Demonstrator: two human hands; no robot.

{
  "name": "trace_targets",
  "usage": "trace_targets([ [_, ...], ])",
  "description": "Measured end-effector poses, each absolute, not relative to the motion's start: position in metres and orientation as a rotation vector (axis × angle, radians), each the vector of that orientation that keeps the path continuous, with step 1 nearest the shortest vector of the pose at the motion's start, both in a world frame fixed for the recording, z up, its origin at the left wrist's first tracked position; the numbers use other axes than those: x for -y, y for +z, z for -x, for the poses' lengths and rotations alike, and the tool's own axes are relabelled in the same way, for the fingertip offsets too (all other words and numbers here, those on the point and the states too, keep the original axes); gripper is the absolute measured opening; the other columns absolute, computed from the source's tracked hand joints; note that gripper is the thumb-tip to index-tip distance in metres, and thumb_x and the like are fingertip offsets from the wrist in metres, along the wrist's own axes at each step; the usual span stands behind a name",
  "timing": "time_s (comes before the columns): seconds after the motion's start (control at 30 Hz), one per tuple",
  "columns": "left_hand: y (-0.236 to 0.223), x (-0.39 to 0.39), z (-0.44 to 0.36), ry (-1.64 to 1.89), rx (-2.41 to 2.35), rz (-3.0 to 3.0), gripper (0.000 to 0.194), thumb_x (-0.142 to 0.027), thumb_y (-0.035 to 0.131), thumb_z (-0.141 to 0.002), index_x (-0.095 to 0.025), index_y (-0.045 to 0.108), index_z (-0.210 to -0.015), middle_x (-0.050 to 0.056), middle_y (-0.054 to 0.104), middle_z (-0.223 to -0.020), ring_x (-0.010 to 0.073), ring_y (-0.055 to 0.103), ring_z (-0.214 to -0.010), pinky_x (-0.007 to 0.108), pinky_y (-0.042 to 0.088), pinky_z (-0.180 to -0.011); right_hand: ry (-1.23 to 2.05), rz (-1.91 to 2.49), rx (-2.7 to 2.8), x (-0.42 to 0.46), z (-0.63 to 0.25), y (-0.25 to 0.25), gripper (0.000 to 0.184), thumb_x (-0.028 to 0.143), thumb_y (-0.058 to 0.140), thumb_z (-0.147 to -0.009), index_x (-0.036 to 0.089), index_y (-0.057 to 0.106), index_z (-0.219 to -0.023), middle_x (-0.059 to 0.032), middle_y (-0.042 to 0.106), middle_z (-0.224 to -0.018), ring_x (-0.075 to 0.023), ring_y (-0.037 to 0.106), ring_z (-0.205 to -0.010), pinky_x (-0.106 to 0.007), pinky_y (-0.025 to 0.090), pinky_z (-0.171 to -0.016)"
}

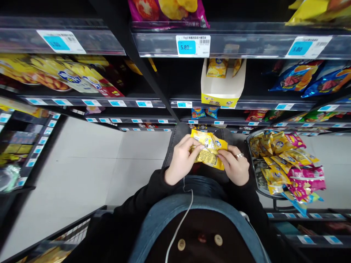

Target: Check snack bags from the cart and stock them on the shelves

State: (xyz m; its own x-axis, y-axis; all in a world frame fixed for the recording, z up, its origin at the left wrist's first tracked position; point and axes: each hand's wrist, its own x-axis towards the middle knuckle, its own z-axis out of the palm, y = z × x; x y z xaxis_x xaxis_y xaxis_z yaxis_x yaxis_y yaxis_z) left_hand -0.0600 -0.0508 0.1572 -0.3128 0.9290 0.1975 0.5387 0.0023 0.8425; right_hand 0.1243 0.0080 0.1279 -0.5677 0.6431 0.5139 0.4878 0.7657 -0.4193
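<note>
Between 2 hands, yellow packets; left grip and right grip pinching their opposite ends.

The single view looks from the wearer's head, forward and steeply down, facing the shelves that hold the open snack box. Nearest at the bottom, on the wearer's side of the box, lies the torso. Between torso and box, the left hand and right hand sit at close range around the yellow packet. The shelf edge above the box looks large and close; shelves below it look smaller, toward the floor.
</note>
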Motion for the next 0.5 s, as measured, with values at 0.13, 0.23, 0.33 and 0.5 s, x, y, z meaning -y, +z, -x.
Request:
trace_targets([
  [0.13,0.159,0.050,0.058,1.249,-1.869,-1.501,0.017,-0.022,0.057,-0.086,-0.018,0.054,-0.069,-0.001,0.052,-0.073,0.0131,0.053,-0.069,0.025,0.043,-0.065,0.403,0.967,2.222,-0.008,-0.117,0.132,0.017,0.019,0.049,-0.089,0.022,0.065,-0.086,-0.0074,0.057,-0.096,-0.0169,0.062,-0.081,-0.028,0.054,-0.066],
  [0.23,0.159,0.051,0.058,1.270,-1.883,-1.462,0.020,-0.021,0.056,-0.086,-0.018,0.052,-0.067,-0.001,0.052,-0.072,0.0121,0.052,-0.067,0.025,0.042,-0.063,0.486,1.017,2.201,-0.009,-0.113,0.142,0.018,0.018,0.047,-0.089,0.020,0.062,-0.081,-0.0081,0.055,-0.096,-0.0182,0.060,-0.082,-0.030,0.054,-0.068],
  [0.33,0.157,0.052,0.060,1.303,-1.866,-1.385,0.017,-0.024,0.058,-0.085,-0.018,0.055,-0.069,-0.001,0.056,-0.072,0.0118,0.053,-0.067,0.025,0.042,-0.063,0.594,1.028,2.134,-0.010,-0.114,0.145,0.016,0.019,0.047,-0.090,0.020,0.059,-0.079,-0.0074,0.058,-0.092,-0.0185,0.061,-0.083,-0.031,0.054,-0.071],
  [0.5,0.150,0.050,0.064,1.499,-1.715,-1.000,0.027,-0.032,0.072,-0.073,-0.020,0.049,-0.080,-0.004,0.059,-0.066,0.0101,0.057,-0.057,0.022,0.045,-0.053,0.884,1.061,1.969,-0.008,-0.120,0.132,0.004,0.023,0.053,-0.088,0.021,0.053,-0.092,-0.0030,0.065,-0.086,-0.0143,0.066,-0.070,-0.025,0.055,-0.060],
])
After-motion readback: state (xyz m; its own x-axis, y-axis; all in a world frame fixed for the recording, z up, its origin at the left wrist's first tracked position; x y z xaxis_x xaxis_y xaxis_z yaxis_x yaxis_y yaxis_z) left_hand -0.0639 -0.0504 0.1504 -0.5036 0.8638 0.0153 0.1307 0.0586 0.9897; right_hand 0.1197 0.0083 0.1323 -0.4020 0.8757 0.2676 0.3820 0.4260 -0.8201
